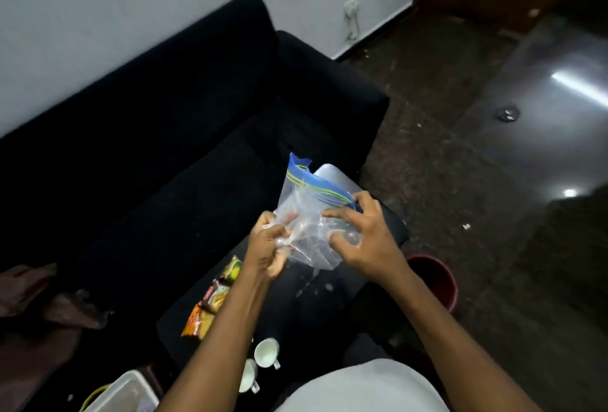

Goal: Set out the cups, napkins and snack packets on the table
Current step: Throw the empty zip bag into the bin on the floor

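A clear zip bag (304, 207) with a blue seal strip is held up over the dark table (329, 299). My left hand (268, 247) grips its lower left corner, bunching the plastic. My right hand (360, 233) grips its right side below the seal. The bag looks empty, though glare hides part of it. Three snack packets (210, 301) lie in a row on the table's left part, partly behind my left forearm. Two white cups (266, 350) (246, 377) stand at the table's near edge. No napkins show.
A black sofa (184, 135) runs along the wall behind the table. A white plastic container (121, 392) sits at the bottom left. A dark red bucket (437, 280) stands on the floor right of the table. A grey flat object (332, 177) lies behind the bag.
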